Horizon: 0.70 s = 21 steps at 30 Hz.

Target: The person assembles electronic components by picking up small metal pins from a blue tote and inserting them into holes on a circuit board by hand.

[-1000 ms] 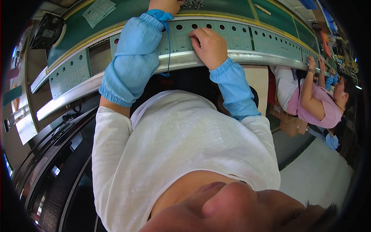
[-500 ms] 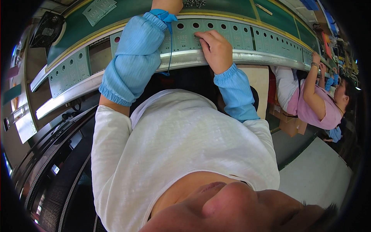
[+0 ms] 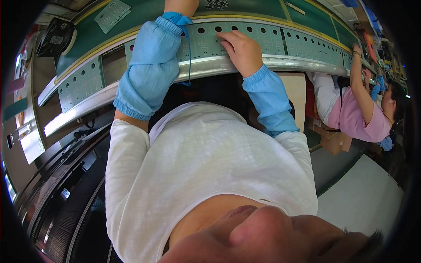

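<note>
- Lower far left: dark equipment [image 3: 74, 210] with curved bands stands near the person's side.
- Upper left: a black device [image 3: 55, 38] sits at the end of the green worktop [image 3: 250, 6].
- Beside it, the left board [image 3: 74, 92], pale green with 1 row of dark round holes, lies along the metal rail [image 3: 206, 68]. An opening parts it from the middle board [image 3: 204, 46].
- Farther back, a loose board [image 3: 112, 16] lies slantwise on the worktop.
- The left sleeve [image 3: 153, 65] crosses the rail and hides part of the middle board; its blue cord [image 3: 190, 55] hangs in front of both.
- The left hand [image 3: 182, 6] is cut off by the upper edge of the view, so its finger state cannot be told. A pile of small parts [image 3: 217, 4] lies just to its right.
- The middle board lies between the rail and the yellow edging [image 3: 245, 16].
- Over it, the right hand [image 3: 242, 49] has bent fingers, thumb and forefinger near each other beside the holes; whether they pinch anything cannot be told.
- Next, a narrow dark gap, then the right board [image 3: 313, 46].
- Far right: a co-worker [image 3: 362, 114] in pink reaches to the same line, a cardboard box [image 3: 333, 141] below.
</note>
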### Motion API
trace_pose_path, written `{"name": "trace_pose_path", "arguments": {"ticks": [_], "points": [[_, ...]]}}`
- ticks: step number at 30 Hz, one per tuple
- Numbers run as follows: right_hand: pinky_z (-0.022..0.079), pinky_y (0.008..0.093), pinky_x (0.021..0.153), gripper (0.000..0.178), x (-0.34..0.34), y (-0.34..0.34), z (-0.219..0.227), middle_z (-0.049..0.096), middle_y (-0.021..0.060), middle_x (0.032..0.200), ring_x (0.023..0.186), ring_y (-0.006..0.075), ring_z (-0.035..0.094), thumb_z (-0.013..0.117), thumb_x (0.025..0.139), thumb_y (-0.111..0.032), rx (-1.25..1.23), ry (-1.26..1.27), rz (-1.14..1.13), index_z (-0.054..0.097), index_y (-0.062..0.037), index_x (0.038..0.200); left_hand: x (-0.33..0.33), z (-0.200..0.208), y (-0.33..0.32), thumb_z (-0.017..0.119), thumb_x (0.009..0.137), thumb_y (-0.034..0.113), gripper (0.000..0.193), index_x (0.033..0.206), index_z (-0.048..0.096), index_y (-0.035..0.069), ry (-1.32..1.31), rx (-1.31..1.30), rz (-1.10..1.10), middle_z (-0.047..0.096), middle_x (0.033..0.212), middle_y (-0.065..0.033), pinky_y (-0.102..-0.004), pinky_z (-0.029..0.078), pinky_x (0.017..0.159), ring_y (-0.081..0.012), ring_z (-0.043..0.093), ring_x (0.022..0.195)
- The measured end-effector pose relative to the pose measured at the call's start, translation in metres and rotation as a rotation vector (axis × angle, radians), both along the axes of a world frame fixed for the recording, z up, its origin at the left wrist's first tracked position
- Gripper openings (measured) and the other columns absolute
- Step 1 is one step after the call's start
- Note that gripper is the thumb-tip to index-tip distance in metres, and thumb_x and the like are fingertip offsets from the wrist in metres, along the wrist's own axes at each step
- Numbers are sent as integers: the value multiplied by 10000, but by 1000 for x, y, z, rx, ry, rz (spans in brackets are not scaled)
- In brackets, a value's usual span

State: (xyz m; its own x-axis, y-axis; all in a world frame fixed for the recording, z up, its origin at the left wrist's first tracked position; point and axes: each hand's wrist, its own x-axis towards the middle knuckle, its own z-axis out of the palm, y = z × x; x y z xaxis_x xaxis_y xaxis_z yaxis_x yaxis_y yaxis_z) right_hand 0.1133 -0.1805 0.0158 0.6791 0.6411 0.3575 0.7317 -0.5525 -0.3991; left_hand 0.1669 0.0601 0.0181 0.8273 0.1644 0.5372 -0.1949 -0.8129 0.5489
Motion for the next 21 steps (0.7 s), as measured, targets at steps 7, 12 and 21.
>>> {"name": "trace_pose_path", "arguments": {"ticks": [7,12,21], "points": [[556,391,651,90,9,7,-1,685,30,930,788,296,689,733,908,-183,-41,-32,68,725,-144,989,-61,40,-8,637,892,8,54,936,666,-5,72,-302,-25,657,734,-170,-345,501,625,-273,638,641],[554,408,625,66,10,4,-12,656,25,893,781,285,685,726,900,-178,-49,-121,43,690,-135,933,-94,36,-9,682,963,60,108,1055,710,14,230,-668,32,728,899,-69,-296,562,668,-172,706,759],[555,405,615,81,5,9,-18,635,29,901,794,264,686,709,889,-145,-64,-161,24,656,-126,948,-124,7,-25,649,959,19,70,987,705,-11,331,-723,30,697,820,-42,-251,555,610,-100,649,649]]}}
